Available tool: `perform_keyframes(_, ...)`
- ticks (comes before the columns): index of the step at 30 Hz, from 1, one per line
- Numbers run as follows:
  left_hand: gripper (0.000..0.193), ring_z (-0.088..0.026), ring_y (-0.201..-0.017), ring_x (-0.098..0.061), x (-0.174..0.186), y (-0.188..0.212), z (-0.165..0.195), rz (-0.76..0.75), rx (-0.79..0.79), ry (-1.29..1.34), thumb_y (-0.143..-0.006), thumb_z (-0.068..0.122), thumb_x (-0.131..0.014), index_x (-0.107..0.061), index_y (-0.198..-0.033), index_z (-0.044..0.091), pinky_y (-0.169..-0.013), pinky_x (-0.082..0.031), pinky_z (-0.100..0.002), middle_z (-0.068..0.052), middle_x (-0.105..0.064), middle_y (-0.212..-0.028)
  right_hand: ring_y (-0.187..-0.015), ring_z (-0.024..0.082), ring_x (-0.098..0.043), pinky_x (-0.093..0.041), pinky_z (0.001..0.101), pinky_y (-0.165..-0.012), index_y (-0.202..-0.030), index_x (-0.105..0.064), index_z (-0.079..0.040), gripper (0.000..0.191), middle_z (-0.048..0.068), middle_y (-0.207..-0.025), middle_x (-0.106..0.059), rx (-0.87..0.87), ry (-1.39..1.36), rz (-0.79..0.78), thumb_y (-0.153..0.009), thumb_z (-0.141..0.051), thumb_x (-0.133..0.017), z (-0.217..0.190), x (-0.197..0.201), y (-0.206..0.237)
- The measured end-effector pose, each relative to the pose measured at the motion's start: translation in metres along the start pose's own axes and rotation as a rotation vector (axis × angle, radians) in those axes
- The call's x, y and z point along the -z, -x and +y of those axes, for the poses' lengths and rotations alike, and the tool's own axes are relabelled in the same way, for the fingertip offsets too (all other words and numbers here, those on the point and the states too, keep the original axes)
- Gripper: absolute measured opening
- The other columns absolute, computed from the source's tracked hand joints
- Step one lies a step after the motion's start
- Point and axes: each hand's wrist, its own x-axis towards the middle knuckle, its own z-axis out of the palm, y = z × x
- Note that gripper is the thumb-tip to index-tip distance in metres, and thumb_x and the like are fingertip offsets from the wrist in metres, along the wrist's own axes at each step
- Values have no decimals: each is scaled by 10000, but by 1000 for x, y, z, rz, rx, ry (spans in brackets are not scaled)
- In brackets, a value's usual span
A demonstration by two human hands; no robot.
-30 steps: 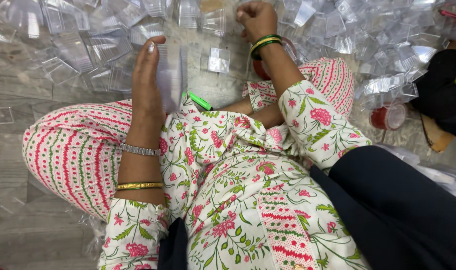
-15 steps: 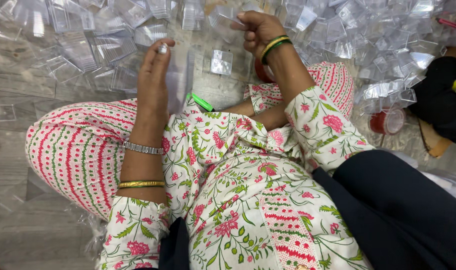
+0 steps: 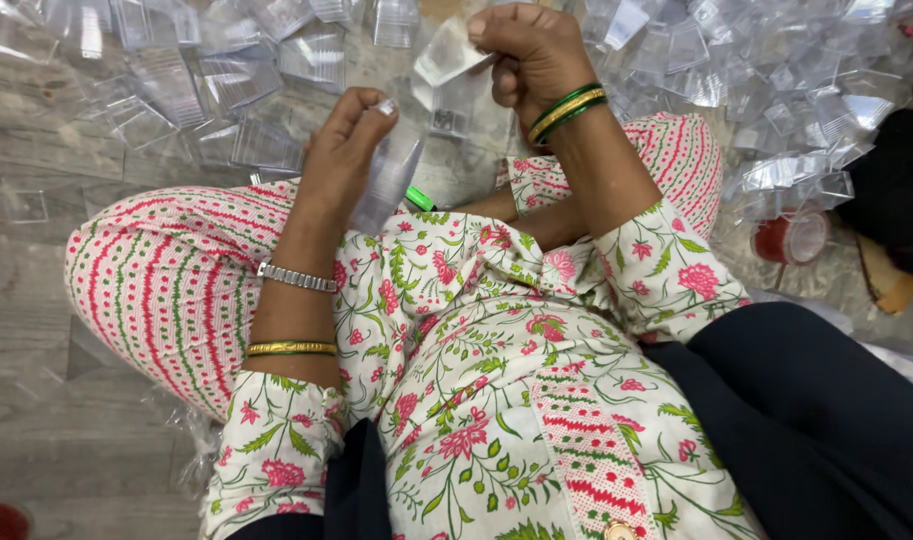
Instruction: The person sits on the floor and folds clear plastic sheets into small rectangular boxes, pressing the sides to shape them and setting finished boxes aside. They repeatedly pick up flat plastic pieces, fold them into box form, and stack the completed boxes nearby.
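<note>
Sitting on the floor (image 3: pixel 36 330), the person is clenching the left hand (image 3: pixel 341 150) around a clear plastic piece (image 3: pixel 388 180) above the lap. The right hand (image 3: pixel 526 50) is pinching a small clear plastic box (image 3: pixel 446 58), held up over the heap of clear boxes (image 3: pixel 216 70).

**Two clear plastic pieces in hand**

I see a small clear plastic pouch (image 3: pixel 446 60), flat and see-through, tilted with one corner pinched between the right fingers (image 3: pixel 506 45); the rest sticks out to their left. A second clear plastic sleeve (image 3: pixel 388 180), longer and narrow, stands nearly upright, gripped near its top by the left fingers (image 3: pixel 361 125) and hanging below them.
</note>
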Motion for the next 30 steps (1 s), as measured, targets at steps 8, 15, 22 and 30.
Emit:
perform_keyframes(8, 371, -50, -1030, -572, -1, 13, 10, -263, -265, 66, -1041, 269, -672, -568, -1325, 54, -885, -460, -214, 3, -675, -1137, -501, 115, -639, -459, 234, -407, -1111, -722, 29, 174, 150, -851, -759, 142, 203, -132, -1014, -116, -726, -24, -55, 27)
perform_keyframes(15, 304, -27, -1036, -567, -1, 9, 12, -283, -248, 255, -1057, 261, -628, -602, -1293, 71, -886, -478, -198, 26, -680, -1145, -534, 53, -645, -519, 199, -472, -1233, -656, 22, 307, 134, -1006, -797, 82, 422, -263, -933, -25, -703, -48, -52, 47)
perform_keyframes(22, 367, -65, -942, -546, 2, 15, 22, -42, -154, -212, -991, 459, -527, -695, -1170, 186, -963, -326, -261, 62, -678, -915, -566, 46, -639, -431, 184, -448, -1095, -705, 66, 191, 162, -942, -795, 86, 372, -172, -915, 34, -760, -29, -42, 38)
perform_keyframes(30, 384, -81, -914, -535, 1, 17, 25, -45, -127, -213, -990, 506, -533, -699, -1126, 187, -954, -365, -279, 62, -659, -884, -562, 46, -640, -402, 183, -421, -1017, -686, 30, 192, 127, -860, -773, 129, 306, -111, -863, 62, -796, -22, -34, 38)
